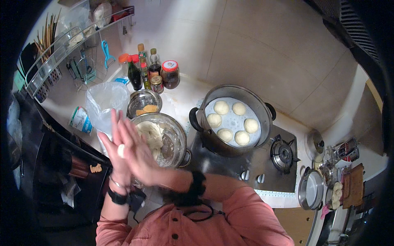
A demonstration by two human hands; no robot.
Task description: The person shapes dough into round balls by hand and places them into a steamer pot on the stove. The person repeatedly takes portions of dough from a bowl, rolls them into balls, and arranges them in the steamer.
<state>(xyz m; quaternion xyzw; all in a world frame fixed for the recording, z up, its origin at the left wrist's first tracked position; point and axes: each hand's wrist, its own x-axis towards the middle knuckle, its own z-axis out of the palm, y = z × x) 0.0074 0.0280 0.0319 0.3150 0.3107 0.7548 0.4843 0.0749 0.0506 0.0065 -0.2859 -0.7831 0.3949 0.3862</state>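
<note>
My left hand (116, 152) and my right hand (138, 155) are pressed palm to palm with fingers extended, around a small piece of white dough (121, 151). Most of the dough is hidden between the palms. Just beside them, a metal bowl (177, 138) holds a mass of soft dough (151, 133). Several round dough balls (224, 135) sit apart from each other on a white perforated liner (233, 122) inside a large metal pot (268, 135) with dark handles.
A clear plastic bag (106, 98), a small metal bowl (158, 98) with yellowish pieces and a tub (80, 120) stand near my hands. Sauce bottles (134, 75) and a jar (170, 75) are behind. The pot is on a gas stove (224, 166) with a free burner (282, 155) at right.
</note>
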